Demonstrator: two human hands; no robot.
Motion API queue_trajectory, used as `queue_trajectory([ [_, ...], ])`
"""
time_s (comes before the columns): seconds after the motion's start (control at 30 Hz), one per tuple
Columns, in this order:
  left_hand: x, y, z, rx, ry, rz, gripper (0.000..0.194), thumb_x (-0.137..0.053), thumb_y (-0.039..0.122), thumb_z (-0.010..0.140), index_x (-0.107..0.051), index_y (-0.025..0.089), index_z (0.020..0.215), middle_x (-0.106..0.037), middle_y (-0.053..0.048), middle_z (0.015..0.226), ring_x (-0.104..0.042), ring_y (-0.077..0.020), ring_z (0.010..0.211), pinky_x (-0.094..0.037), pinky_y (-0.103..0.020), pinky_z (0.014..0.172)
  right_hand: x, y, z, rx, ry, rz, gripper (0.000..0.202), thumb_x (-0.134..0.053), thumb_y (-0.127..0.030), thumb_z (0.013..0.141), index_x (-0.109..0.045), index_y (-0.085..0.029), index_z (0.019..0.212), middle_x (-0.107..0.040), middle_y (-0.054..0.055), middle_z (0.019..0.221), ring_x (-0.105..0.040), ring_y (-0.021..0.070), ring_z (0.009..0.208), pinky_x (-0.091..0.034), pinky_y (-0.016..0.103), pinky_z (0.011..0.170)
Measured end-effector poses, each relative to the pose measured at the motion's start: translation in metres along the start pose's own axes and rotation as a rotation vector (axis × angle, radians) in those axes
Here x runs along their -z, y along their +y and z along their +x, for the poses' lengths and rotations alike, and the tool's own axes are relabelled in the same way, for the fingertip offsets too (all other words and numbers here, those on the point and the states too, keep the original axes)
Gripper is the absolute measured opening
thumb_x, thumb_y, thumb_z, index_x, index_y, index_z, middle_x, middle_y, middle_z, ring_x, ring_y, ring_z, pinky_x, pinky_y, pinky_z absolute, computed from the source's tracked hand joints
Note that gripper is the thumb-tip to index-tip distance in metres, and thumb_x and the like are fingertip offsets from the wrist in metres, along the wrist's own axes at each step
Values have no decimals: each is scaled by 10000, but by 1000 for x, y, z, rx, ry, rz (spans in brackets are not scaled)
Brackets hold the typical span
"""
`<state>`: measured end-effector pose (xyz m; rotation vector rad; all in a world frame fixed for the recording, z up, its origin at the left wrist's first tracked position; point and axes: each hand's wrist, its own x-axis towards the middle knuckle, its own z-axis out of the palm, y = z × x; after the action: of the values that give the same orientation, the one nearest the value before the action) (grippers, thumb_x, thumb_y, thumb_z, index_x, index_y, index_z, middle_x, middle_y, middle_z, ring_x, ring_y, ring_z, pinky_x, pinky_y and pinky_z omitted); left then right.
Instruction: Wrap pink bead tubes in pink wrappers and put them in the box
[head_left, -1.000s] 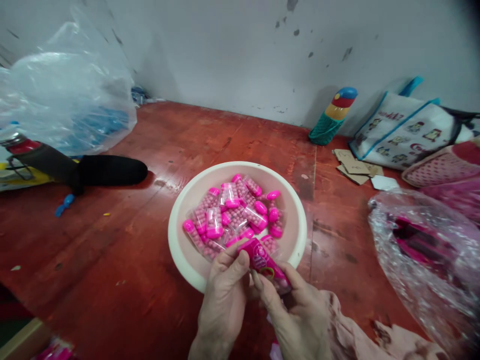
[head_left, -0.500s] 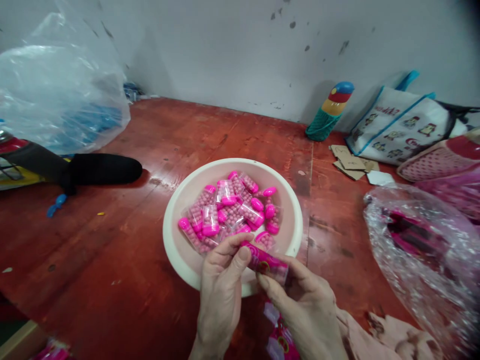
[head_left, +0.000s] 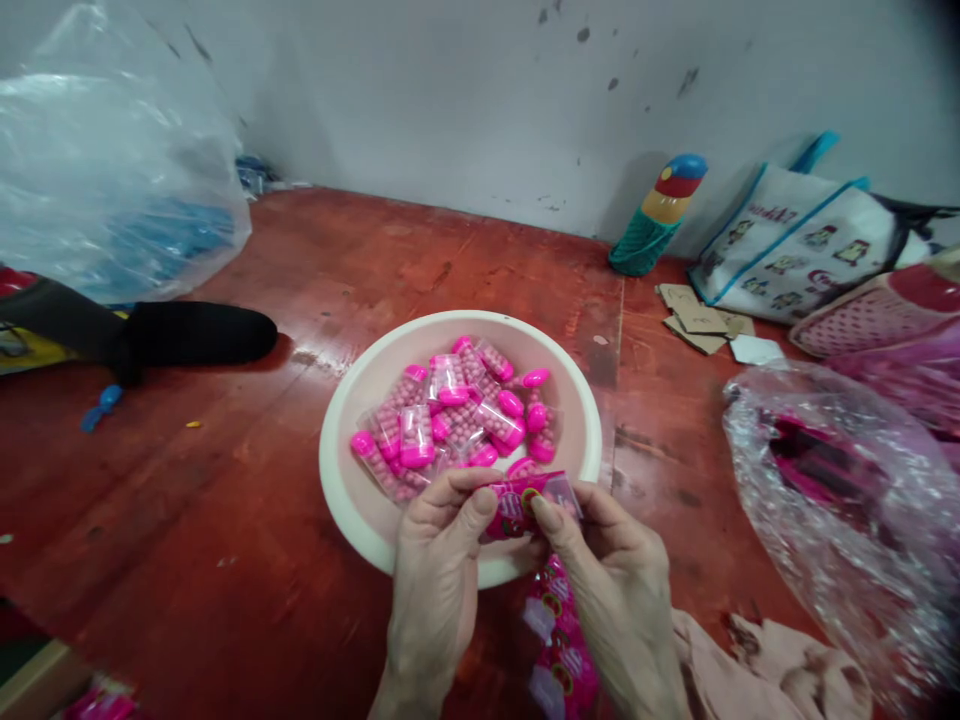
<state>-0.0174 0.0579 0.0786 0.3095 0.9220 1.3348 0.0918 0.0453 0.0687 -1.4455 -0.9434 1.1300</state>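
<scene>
Over the near rim of a pale pink basin [head_left: 352, 520], both my hands hold a small pink printed plastic sleeve [head_left: 514, 503] with a clear right end. My left hand [head_left: 439, 570] is closed, pinching its left end between thumb and fingers. Closed on the right part, my right hand [head_left: 615, 570] presses its thumb on the print. Whether a bottle sits inside the sleeve I cannot tell. Several clear little bottles [head_left: 416, 437] of pink beads with bright pink caps lie heaped in the basin. Under my right hand hangs or lies a strip of matching printed sleeves [head_left: 570, 660].
On the red table [head_left: 225, 500], a black padded object [head_left: 199, 333] and a clear bag with blue contents [head_left: 169, 240] are left. A capped bottle in a green cover [head_left: 646, 240], cardboard pieces [head_left: 694, 315], a printed tote [head_left: 787, 245] and a crinkled clear bag [head_left: 765, 460] are right.
The sleeve has turned from slanting down to the right to nearly level. My right thumb has moved up onto its printed face. The view has shifted slightly.
</scene>
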Motion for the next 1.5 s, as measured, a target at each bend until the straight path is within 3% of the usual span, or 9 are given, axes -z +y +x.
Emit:
queue_trajectory([
  [0.23,1,1,1,43,-81,50,48,-667,180,747,-704,165,772,-707,-38,674,-668,-173,634,-562,-305,618,10,6,2,-21,-82,102,213,-687,-306,728,-667,-195,909,-644,-12,631,-590,122,572,-492,209,565],
  [0.4,4,-2,1,-83,-35,163,60,-734,138,661,-729,155,718,-705,-21,653,-651,-134,625,-538,-216,628,13,6,-1,4,-115,83,202,-659,-370,739,-685,-193,832,-619,-6,647,-558,131,590,-472,218,554],
  [0.6,6,-2,3,38,-144,84,254,-664,346,751,-697,166,927,-703,-50,704,-648,-157,593,-534,-249,528,2,-1,-3,5,64,86,250,-582,-413,801,-659,-177,831,-580,-17,612,-513,117,551,-429,199,487],
  [0.73,7,-3,4,45,-184,197,136,-689,202,739,-701,158,868,-687,-16,633,-612,-104,509,-497,-197,506,2,-2,-2,-36,5,171,248,-579,-404,812,-657,-176,871,-601,-13,635,-541,116,563,-441,206,514],
  [0.9,7,-3,4,31,-170,218,120,-676,165,744,-707,160,859,-688,-14,661,-603,-95,531,-491,-187,498,8,-2,1,-44,-68,143,289,-585,-409,806,-633,-210,1010,-683,34,877,-623,175,783,-499,272,679],
  [1.0,5,0,4,72,-173,193,94,-661,168,756,-706,164,838,-688,-14,658,-603,-98,528,-495,-189,489,6,0,-1,7,8,100,316,-567,-412,820,-611,-237,1079,-683,41,989,-637,201,873,-509,314,739],
  [1.2,5,5,5,96,-166,150,40,-674,173,740,-696,164,772,-686,-8,661,-604,-110,539,-514,-208,477,2,11,-14,288,242,-84,319,-547,-286,855,-588,-297,1171,-674,-3,1103,-646,173,950,-518,294,810],
  [1.33,5,2,-2,125,-195,162,96,-691,166,718,-698,165,814,-699,-18,671,-628,-125,535,-529,-231,503,3,12,-22,365,283,-156,317,-534,-254,862,-598,-257,1173,-661,18,1131,-631,186,996,-507,304,842],
  [1.5,7,11,-25,27,-222,193,188,-725,111,643,-709,139,829,-727,-63,738,-660,-173,630,-533,-240,538,1,7,-41,300,214,-90,265,-518,-291,873,-636,-258,1108,-692,13,1053,-638,177,940,-501,296,804],
])
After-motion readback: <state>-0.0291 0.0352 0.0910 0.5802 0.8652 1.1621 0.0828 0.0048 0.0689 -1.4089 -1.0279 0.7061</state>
